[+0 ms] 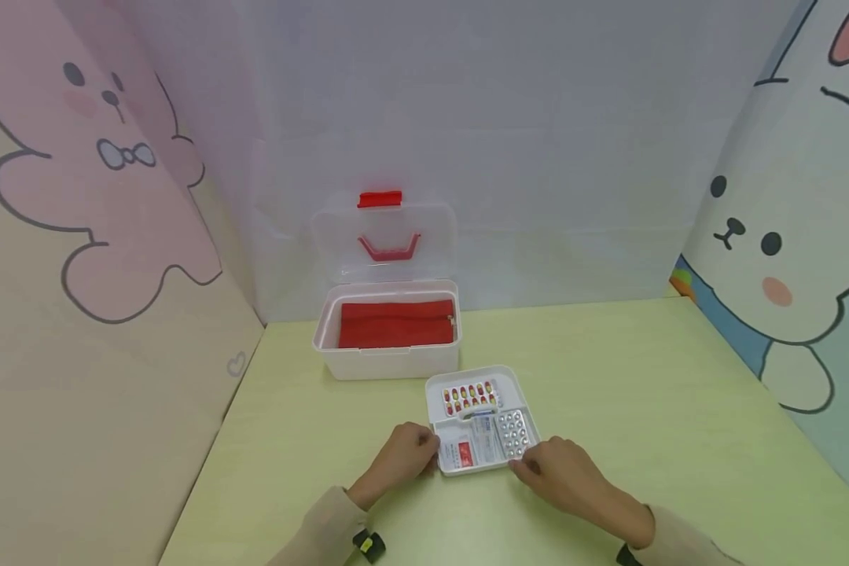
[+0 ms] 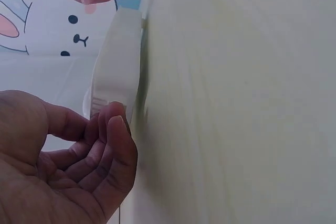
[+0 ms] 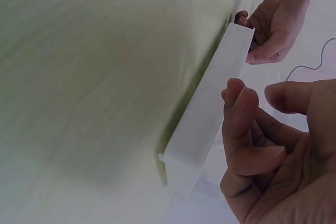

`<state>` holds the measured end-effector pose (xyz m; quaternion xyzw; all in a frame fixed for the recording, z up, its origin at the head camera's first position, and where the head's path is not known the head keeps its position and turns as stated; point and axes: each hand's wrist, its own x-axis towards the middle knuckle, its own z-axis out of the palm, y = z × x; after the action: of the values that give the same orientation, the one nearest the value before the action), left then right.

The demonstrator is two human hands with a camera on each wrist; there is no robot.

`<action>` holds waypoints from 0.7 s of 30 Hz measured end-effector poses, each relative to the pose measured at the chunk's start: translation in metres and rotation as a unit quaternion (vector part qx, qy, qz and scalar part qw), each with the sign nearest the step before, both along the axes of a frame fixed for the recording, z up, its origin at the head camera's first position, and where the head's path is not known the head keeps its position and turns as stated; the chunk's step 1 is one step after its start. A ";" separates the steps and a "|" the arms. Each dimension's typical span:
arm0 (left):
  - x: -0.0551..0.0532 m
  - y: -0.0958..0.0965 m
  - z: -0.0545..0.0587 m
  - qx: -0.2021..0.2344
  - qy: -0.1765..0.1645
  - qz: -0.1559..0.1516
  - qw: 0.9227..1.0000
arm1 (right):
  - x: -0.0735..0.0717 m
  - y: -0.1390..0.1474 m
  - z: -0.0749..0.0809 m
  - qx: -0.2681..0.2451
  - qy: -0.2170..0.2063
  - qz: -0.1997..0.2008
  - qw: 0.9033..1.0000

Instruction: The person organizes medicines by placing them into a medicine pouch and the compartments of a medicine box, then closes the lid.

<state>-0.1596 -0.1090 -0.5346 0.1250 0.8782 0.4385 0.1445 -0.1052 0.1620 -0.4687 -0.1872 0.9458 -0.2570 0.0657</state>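
Note:
A shallow white compartment tray (image 1: 470, 472) stands on the table, slightly turned. In it lie a blister pack of red-and-yellow capsules (image 1: 470, 398), a silver tablet blister pack (image 1: 512, 434) and small paper packets (image 1: 484, 439). My left hand (image 1: 409, 452) pinches the tray's left end; in the left wrist view, its thumb and fingertips meet at the tray's edge. Beside the front right corner is my right hand (image 1: 562, 472), its fingers loosely bent. The right wrist view shows a gap between its thumb and forefinger, with nothing held; whether it touches the tray, I cannot tell.
Behind the tray, a white box (image 1: 389, 363) holds a red zip pouch (image 1: 396, 324). Its clear lid (image 1: 435, 228) with a red handle (image 1: 389, 253) is raised against the rear wall. The pale yellow table (image 1: 608, 369) is bordered by cartoon-printed panels (image 1: 771, 299).

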 end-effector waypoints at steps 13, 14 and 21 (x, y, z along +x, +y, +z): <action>0.016 0.015 0.002 0.025 -0.015 -0.040 0.999 | 0.000 -0.004 -0.019 0.084 0.038 -0.095 0.991; 0.018 0.016 0.002 0.029 -0.016 -0.042 0.999 | 0.000 -0.004 -0.020 0.088 0.041 -0.100 0.990; 0.027 0.028 0.001 0.036 -0.019 -0.051 0.998 | -0.002 -0.002 -0.025 0.137 0.063 -0.124 0.981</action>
<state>-0.1328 -0.0808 -0.5337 0.1666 0.8513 0.4642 0.1789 -0.1075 0.1603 -0.4936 -0.0730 0.9902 -0.1187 -0.0016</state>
